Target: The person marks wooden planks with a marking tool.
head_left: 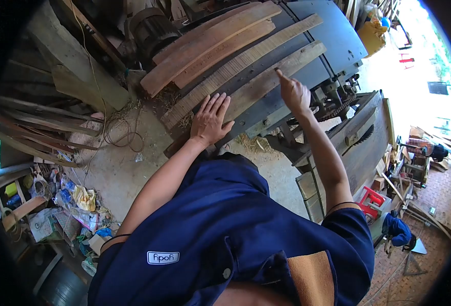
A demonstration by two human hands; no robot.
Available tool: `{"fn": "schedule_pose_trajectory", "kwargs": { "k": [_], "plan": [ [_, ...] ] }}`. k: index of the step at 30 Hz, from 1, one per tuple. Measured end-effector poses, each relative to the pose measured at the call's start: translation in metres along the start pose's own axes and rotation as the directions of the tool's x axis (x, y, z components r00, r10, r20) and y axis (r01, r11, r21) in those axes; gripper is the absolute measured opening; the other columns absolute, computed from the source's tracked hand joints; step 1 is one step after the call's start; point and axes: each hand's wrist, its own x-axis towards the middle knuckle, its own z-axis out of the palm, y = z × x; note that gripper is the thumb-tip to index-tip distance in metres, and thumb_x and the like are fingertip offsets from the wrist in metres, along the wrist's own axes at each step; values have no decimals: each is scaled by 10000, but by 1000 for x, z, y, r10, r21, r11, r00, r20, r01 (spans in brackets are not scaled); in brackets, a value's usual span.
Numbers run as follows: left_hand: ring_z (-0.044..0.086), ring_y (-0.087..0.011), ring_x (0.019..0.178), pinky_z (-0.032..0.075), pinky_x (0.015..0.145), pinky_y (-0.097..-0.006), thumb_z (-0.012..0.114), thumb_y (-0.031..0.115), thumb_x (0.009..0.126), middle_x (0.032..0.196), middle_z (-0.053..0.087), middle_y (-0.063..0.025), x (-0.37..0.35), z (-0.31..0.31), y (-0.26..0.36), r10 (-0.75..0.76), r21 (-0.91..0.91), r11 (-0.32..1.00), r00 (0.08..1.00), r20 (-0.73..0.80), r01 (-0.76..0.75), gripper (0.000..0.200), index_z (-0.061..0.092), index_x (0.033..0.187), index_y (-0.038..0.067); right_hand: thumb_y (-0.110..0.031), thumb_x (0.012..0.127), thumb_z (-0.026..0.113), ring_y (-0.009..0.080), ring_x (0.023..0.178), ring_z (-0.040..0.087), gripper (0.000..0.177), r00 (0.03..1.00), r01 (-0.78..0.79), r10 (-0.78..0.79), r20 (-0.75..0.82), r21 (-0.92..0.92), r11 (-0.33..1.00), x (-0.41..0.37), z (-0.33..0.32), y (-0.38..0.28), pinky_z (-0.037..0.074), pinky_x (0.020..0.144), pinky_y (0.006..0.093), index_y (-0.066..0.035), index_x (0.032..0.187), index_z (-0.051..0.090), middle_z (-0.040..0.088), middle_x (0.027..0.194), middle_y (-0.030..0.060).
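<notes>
My left hand (211, 121) lies flat with its fingers spread, over the near end of a curved wooden plank (253, 86) on a blue-grey machine table (332, 28). Its fingertips reach to the edge of a long curved board with crosswise saw marks (246, 60). Farther along the same plank is my right hand (295, 96). Its index finger is stretched out to the plank's near edge, and the other fingers are curled with nothing visible in them. Beyond the marked board lie several reddish curved boards (210, 43).
A motor (153, 28) stands behind the boards. To the right are a chain drive (340, 108) and a second table with a saw blade (364, 136). Curved timber (46, 115) is stacked at left. A red stool (372, 201) and a person in blue (399, 229) are at right.
</notes>
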Motion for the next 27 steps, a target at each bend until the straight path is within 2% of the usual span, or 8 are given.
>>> {"fn": "schedule_pose_trajectory", "kwargs": {
  "k": [5,7,11,13,17,19,23,27],
  "plan": [
    [392,-308,1435,244,1240,-466,655,426,904,1533,436,-142,-2,3,2,3,-6,1000,1000,-2,-3,770,382,1524,60,-253,1021,464,395,751,715,382,999,-47,47,9,34,998,11,-12,11,576,633,498,-327,1359,625,708,890,186],
    [393,-307,1435,244,1240,-465,657,420,902,1534,436,-140,0,0,2,-8,-11,1000,1000,-4,8,768,384,1524,62,-243,1023,456,391,759,718,401,994,-96,99,53,-58,994,11,0,8,580,646,497,-337,1385,602,708,900,187],
    [390,-306,1437,242,1241,-464,651,418,905,1536,434,-136,2,0,1,-4,-26,1000,1000,2,4,763,382,1526,64,-242,1025,445,388,768,719,413,1000,-4,4,9,48,999,-7,2,-6,581,663,496,-350,1398,585,703,879,180],
    [385,-305,1440,236,1243,-464,642,420,911,1539,432,-134,0,1,1,-7,-16,1000,1000,5,7,758,380,1528,65,-249,1028,445,397,775,717,397,996,-26,21,90,54,998,0,-9,-2,579,664,500,-338,1384,598,700,869,180],
    [382,-305,1442,230,1245,-465,635,421,914,1541,429,-135,1,-2,1,-7,-12,1000,1000,-5,7,756,376,1529,64,-257,1007,503,394,725,709,380,996,-82,84,-24,67,994,6,14,3,573,629,507,-342,1357,624,703,833,192],
    [383,-306,1442,228,1246,-466,630,427,917,1543,425,-136,1,-1,2,-5,-12,1000,1000,19,5,759,371,1532,65,-250,1010,497,409,716,705,380,997,33,-28,-74,68,997,-10,17,-11,580,635,511,-348,1352,629,712,865,185],
    [382,-304,1442,227,1246,-465,627,431,918,1543,426,-134,-1,0,2,3,-14,1000,1000,11,-3,762,367,1534,65,-210,1023,432,403,757,720,407,996,-91,91,11,48,995,10,12,3,582,646,517,-343,1351,632,709,857,197],
    [381,-303,1443,225,1247,-464,627,433,918,1545,423,-135,2,-1,1,2,-3,1000,1000,4,-2,764,368,1533,63,-221,1011,453,403,779,723,414,997,-72,73,-6,92,993,7,13,-8,587,657,510,-337,1381,597,714,885,198]
  ]
}}
